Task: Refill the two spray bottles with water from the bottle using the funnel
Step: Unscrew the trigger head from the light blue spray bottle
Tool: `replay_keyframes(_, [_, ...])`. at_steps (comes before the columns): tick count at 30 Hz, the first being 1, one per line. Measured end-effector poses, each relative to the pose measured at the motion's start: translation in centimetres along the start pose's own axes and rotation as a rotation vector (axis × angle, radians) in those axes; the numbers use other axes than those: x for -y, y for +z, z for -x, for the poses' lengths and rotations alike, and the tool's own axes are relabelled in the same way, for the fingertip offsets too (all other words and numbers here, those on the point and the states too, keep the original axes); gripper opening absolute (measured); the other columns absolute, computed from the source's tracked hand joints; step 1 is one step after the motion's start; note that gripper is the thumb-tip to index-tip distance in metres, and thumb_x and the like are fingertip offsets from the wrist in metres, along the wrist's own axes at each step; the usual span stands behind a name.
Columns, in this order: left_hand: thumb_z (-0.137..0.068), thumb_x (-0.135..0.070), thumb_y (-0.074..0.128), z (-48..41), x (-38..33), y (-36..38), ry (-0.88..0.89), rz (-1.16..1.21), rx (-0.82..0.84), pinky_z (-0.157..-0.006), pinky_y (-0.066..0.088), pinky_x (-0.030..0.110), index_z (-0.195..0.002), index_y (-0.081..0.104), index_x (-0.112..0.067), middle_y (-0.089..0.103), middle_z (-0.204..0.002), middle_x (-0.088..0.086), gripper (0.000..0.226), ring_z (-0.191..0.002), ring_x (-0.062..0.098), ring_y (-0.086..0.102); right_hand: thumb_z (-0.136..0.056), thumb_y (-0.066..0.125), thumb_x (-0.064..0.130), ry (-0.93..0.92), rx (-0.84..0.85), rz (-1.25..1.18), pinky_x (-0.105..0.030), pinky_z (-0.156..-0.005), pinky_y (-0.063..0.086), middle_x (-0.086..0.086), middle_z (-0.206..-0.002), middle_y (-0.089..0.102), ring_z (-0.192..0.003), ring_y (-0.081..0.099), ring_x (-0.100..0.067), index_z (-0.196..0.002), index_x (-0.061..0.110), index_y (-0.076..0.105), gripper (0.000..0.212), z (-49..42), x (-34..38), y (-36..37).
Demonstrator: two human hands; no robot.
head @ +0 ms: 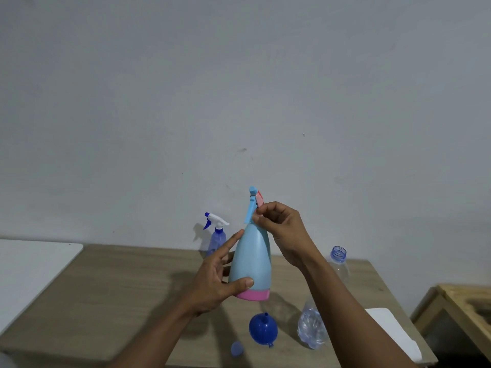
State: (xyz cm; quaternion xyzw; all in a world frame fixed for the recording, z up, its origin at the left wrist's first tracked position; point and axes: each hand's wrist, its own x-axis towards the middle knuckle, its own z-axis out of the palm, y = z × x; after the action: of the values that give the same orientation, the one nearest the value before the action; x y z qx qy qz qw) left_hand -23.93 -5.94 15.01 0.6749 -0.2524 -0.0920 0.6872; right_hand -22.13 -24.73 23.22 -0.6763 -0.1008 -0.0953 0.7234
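Head view: your left hand [220, 277] grips the light blue spray bottle [249, 261] low on its body. The thumb is pressed across the front just above the pink base, and the fingers reach round the far side.

— Agreed. Your right hand [281, 232] is up at the neck, fingertips pinched on the trigger head [253, 205]. You hold the bottle upright, a touch tilted, over the desk [106, 288].

— Whether that trigger head is screwed tight or loose, I can't tell.

— Just behind your left fingers stands the second spray bottle [218, 236], translucent blue with a white and blue trigger. It is at the back of the desk, by the wall [239, 88].

— Nearer you, below the held bottle, the blue funnel [263, 328] sits mouth down with its spout up. A small blue cap [236, 349] lies near its left.

— Right of the funnel stands the clear water bottle [312, 328], partly behind your right forearm. Its neck is uncapped and water shows in its lower part.

— Further out, a white panel [34, 261] lies at the desk's left end and a white sheet [393, 333] at its right edge. A wooden crate [465, 306] sits beyond that.
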Motion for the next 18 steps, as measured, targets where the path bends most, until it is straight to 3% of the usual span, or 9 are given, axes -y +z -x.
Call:
replay_keyframes(4, [-0.065, -0.030, 0.091, 0.02, -0.10, -0.11, -0.009, 0.000, 0.002, -0.089, 0.058, 0.053, -0.143, 0.041, -0.051, 0.054, -0.137, -0.015, 0.095, -0.122, 0.024, 0.058, -0.091, 0.066, -0.002, 0.011, 0.028, 0.060, -0.024, -0.087, 0.055, -0.005, -0.097, 0.077, -0.094, 0.070, -0.013, -0.093, 0.007, 0.074, 0.012, -0.07, 0.38, -0.48])
replay_keyframes(9, [-0.066, -0.028, 0.090, -0.21, -0.40, -0.05, -0.005, 0.008, 0.006, -0.088, 0.058, 0.054, -0.142, 0.041, -0.052, 0.056, -0.135, -0.018, 0.094, -0.122, 0.024, 0.059, -0.085, 0.076, 0.006, -0.016, -0.023, 0.055, -0.030, -0.088, 0.057, -0.014, -0.102, 0.075, -0.092, 0.069, -0.017, -0.095, 0.005, 0.074, 0.010, -0.21, 0.13, -0.13])
replay_keyframes(13, [-0.066, -0.026, 0.090, -0.20, -0.35, -0.29, 0.006, -0.003, -0.009, -0.089, 0.058, 0.054, -0.142, 0.042, -0.052, 0.058, -0.130, -0.022, 0.093, -0.121, 0.024, 0.060, -0.090, 0.066, -0.001, 0.004, 0.017, 0.010, -0.028, -0.090, 0.055, -0.006, -0.101, 0.077, -0.097, 0.070, -0.014, -0.099, 0.004, 0.074, 0.013, -0.37, 0.23, -0.55])
replay_keyframes(18, [-0.066, -0.028, 0.090, -0.32, -0.29, -0.53, 0.009, -0.027, -0.022, -0.088, 0.058, 0.055, -0.143, 0.041, -0.051, 0.055, -0.136, -0.011, 0.094, -0.121, 0.027, 0.059, -0.088, 0.071, 0.001, -0.011, 0.033, -0.004, -0.024, -0.085, 0.055, -0.005, -0.100, 0.077, -0.095, 0.070, -0.013, -0.100, 0.002, 0.073, 0.012, -0.53, 0.26, -0.29])
